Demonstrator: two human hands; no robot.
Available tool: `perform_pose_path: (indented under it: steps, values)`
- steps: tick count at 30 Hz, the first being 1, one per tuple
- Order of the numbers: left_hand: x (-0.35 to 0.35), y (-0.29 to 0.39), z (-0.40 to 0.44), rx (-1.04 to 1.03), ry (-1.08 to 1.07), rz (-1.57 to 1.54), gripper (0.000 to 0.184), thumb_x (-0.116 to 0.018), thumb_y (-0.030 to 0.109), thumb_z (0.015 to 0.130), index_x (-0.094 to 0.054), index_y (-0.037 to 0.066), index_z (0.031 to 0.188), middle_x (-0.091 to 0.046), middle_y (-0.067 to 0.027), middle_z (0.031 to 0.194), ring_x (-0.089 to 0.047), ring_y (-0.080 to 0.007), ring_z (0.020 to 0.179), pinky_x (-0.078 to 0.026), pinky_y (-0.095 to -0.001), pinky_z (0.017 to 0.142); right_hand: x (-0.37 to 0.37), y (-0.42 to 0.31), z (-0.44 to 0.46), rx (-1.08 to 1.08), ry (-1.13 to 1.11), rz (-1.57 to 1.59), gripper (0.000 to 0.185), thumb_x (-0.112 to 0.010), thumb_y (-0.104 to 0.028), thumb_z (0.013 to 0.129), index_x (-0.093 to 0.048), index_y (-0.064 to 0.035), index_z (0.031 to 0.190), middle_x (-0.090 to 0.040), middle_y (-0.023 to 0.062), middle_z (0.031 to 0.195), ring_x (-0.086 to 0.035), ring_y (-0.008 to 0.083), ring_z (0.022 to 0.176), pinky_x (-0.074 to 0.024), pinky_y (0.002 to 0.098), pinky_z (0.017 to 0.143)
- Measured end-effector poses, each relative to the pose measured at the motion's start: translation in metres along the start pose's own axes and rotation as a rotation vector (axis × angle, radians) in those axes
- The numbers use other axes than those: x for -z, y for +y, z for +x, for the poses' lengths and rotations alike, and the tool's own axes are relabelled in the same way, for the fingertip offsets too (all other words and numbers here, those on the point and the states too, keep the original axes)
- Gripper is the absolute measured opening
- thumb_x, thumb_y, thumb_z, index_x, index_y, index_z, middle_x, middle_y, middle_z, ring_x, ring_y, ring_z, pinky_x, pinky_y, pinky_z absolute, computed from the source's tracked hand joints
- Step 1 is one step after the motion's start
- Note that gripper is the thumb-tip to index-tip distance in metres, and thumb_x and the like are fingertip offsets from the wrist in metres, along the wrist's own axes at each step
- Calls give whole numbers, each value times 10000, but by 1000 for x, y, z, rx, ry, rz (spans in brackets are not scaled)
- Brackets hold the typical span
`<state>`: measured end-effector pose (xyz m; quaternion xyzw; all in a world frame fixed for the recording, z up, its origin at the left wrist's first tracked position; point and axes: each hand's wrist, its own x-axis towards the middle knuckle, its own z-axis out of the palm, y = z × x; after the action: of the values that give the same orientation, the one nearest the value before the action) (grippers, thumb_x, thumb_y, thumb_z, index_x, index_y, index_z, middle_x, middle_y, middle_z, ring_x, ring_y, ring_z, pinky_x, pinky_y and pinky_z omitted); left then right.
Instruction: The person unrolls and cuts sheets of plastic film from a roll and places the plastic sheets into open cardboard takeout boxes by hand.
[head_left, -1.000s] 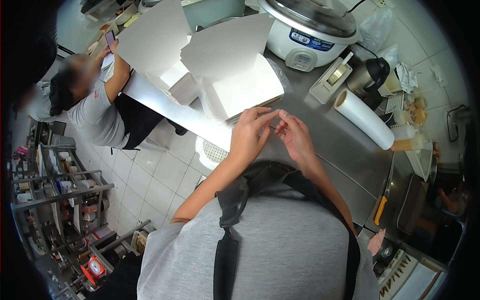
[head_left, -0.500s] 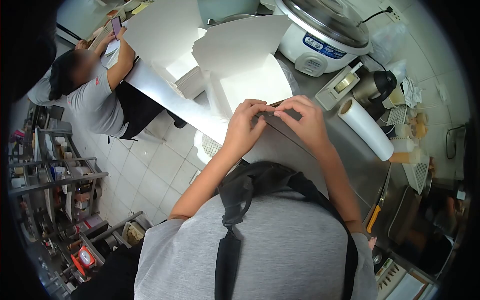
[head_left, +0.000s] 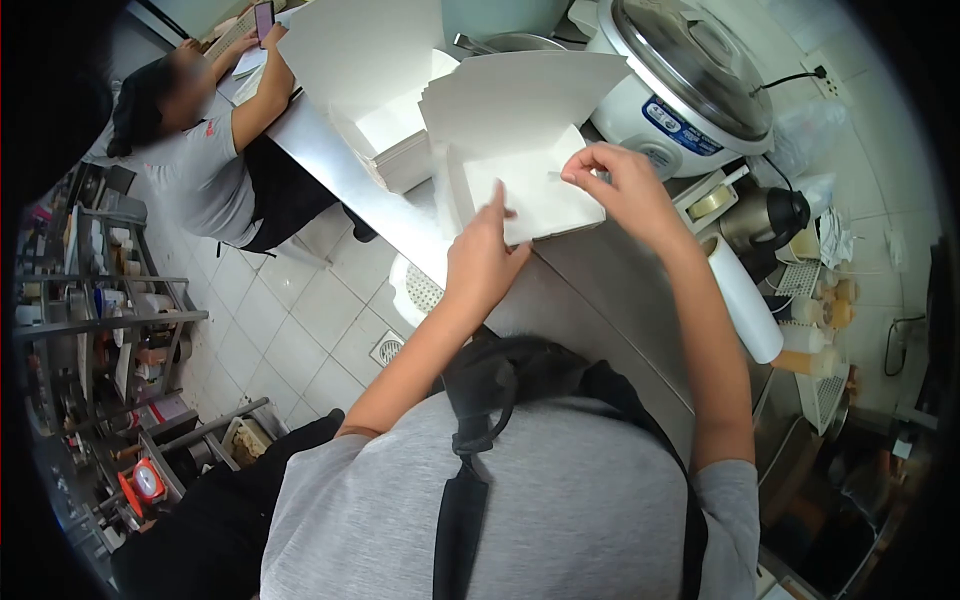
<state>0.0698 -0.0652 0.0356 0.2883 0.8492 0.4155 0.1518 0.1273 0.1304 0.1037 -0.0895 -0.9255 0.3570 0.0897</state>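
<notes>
An open white cardboard box (head_left: 520,190) stands on the steel counter, its lid raised at the back. My left hand (head_left: 485,250) is at the box's near left edge, fingers apart, the index finger pointing up over the inside. At the right side of the box my right hand (head_left: 615,185) is closed in a pinch, thumb against index finger; a small, thin, pale thing seems to be at the fingertips, too small to name. Another stack of open white boxes (head_left: 400,150) sits to the left.
A rice cooker (head_left: 680,90) stands behind on the right, beside a tape dispenser (head_left: 710,200), a steel jug (head_left: 765,220) and a white roll (head_left: 740,300). Squeeze bottles (head_left: 805,338) are further right. At the left, a co-worker (head_left: 205,170) holds a phone.
My hands, together half a second ago, have parted. The right hand has moved up and right, over the box's right side; the left index finger has straightened. The view has shifted.
</notes>
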Motion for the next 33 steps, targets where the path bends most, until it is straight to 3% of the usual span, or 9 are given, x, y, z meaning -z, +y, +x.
perform_pose_path:
  steps: [3,6,9,12,15,24,26,29,33]
  values:
    - [-5,-21,-7,-211,-42,226,373,-716,111,802,-703,138,1175,-722,-99,982,-685,-223,709,-541,-327,678,-18,43,39,-85,-216,51,206,-703,-223,838,-748,-41,924,-732,134,902,-690,242,844,-528,347,772]
    - [-7,-35,-3,-179,-14,232,268,-707,107,804,-750,143,1067,-729,-68,845,-675,-252,641,-540,-351,641,-52,80,59,-91,-384,0,222,-714,-247,815,-755,-59,927,-736,133,911,-693,242,832,-530,341,771]
    - [-1,-36,-3,-83,-10,156,185,-698,109,809,-778,158,969,-713,-59,729,-664,-256,590,-535,-352,614,-83,100,66,-120,-350,43,215,-719,-261,803,-751,-61,876,-733,128,875,-694,243,837,-528,348,765]
    - [-2,-42,-5,-202,60,237,163,-706,130,818,-782,168,957,-694,-69,658,-664,-220,550,-529,-339,586,-104,103,68,-91,-271,-101,228,-741,-242,807,-717,-49,926,-720,76,847,-665,182,794,-508,309,730]
    - [-2,-40,-3,-115,-19,263,155,-704,136,827,-783,167,957,-697,-67,662,-659,-196,511,-531,-329,587,-96,98,63,-157,-156,-50,284,-765,-222,774,-674,-47,979,-713,137,880,-689,254,852,-525,358,762]
    - [-5,-38,-19,64,-3,133,209,-674,124,865,-751,156,1056,-738,-63,861,-672,-186,535,-533,-325,623,-63,72,-65,-152,147,556,168,-647,-156,942,-647,-30,1053,-683,11,951,-621,91,911,-494,267,858]
    - [-13,-40,-31,-113,131,27,315,-678,42,853,-701,115,1159,-704,-122,1046,-674,-146,761,-533,-274,604,-63,74,-127,-241,303,699,165,-651,-121,930,-644,-20,1060,-680,3,933,-625,93,885,-500,276,835]
    - [-20,13,-46,-140,198,-52,257,-676,53,886,-708,101,1137,-682,-64,1000,-646,-131,784,-542,-252,635,-77,100,-183,-406,556,825,171,-654,-98,911,-648,-26,1067,-680,6,948,-622,98,885,-493,274,819]
    - [-66,47,-23,-384,-186,-118,178,-634,91,941,-718,60,1095,-682,-45,934,-634,-106,794,-528,-239,656,-42,126,-215,-424,767,446,283,-669,-68,886,-618,-58,1164,-660,35,1038,-620,123,934,-503,292,835]
